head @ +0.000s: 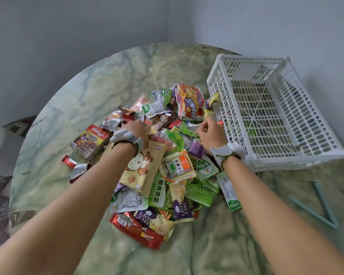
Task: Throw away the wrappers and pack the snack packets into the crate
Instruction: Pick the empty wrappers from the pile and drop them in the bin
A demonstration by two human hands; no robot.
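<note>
Right hand (211, 133), pinching a green packet (189, 129), lies just beside the crate (216, 80) to its right; left hand (135, 129) grips pile wrappers (115, 121).

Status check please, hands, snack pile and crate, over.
Left hand and right hand both down in the snack pile, grips unclear. White crate looks empty, beside pile at right. Nothing blocking the crate.

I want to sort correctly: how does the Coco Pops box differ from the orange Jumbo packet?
The Coco Pops box is stiff cardboard, red and brown, lying at the pile's left edge; the Jumbo packet is a soft, puffy orange bag at the far side, close to the white crate. The box looks crushed and open; the packet looks full. Both lie on the table, and neither hand touches them.
</note>
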